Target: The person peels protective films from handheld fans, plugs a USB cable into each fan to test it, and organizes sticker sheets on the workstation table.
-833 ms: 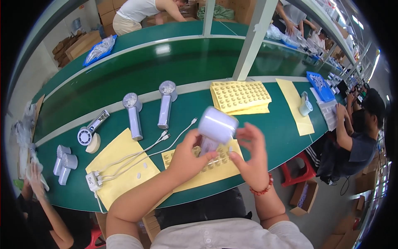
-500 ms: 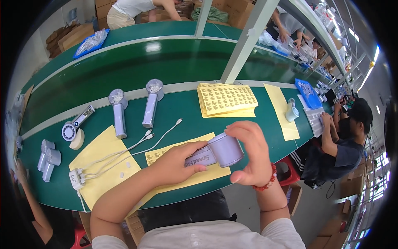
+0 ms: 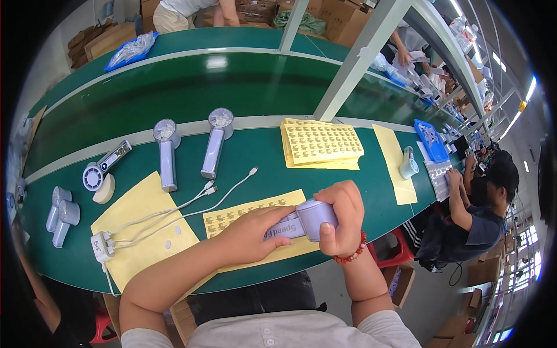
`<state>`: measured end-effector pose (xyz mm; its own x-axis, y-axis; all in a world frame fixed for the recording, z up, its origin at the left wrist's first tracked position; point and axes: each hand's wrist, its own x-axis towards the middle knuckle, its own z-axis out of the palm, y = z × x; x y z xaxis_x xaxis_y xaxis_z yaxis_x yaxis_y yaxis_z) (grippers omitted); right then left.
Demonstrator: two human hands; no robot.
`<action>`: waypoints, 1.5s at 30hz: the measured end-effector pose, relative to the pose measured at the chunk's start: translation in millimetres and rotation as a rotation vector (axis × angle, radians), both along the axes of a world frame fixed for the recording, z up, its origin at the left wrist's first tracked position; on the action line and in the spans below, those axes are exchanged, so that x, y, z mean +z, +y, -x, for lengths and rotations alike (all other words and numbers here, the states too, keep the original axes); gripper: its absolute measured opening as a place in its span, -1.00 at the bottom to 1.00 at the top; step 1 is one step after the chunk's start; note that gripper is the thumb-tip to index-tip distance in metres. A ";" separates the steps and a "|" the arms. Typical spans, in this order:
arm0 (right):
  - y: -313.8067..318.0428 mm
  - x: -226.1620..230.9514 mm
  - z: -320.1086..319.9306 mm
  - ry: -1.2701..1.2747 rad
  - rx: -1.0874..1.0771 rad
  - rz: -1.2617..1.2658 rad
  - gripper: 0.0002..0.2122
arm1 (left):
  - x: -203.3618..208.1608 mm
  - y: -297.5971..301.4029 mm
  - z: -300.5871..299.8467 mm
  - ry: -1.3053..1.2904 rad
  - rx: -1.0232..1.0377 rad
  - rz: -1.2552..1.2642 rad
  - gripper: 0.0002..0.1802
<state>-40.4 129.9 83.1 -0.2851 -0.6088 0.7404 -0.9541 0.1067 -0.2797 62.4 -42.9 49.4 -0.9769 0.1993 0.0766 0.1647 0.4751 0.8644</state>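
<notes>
A lilac handheld fan (image 3: 316, 220) lies sideways in both my hands, above the green table. My left hand (image 3: 246, 235) is closed round its handle, thumb along the near side. Curled over the fan's round head is my right hand (image 3: 347, 217), fingers at the far side and thumb at the near side. Below the fan is a yellow sheet of stickers (image 3: 235, 217). To the left, a white multi-port charger (image 3: 102, 246) with white cables (image 3: 168, 217) rests on a yellow sheet (image 3: 136, 232).
Two lilac fans (image 3: 166, 156) (image 3: 216, 145) lie behind the cables. More fans (image 3: 64, 217) and a white tape roll (image 3: 104, 188) are at left. A stack of sticker sheets (image 3: 322, 142) lies by the post; a light-blue fan (image 3: 408, 165) stands right. A co-worker (image 3: 487, 203) sits at right.
My right hand has closed in on the fan's head, its fingers and thumb now round it; before, they were spread wider. The left hand keeps its hold on the handle.
</notes>
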 end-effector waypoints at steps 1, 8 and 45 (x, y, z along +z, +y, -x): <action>-0.8 -0.6 -0.6 0.009 0.001 0.001 -0.63 | -1.8 -0.1 -0.4 0.013 0.003 -0.003 -0.38; 0.4 2.5 -2.8 -0.092 0.149 0.066 -0.63 | 8.9 -5.6 8.0 -0.367 -0.248 -0.290 -0.41; 14.5 -53.9 8.2 -0.648 -0.154 -0.441 -0.92 | -31.9 -9.0 18.1 -0.396 0.117 -1.450 -0.40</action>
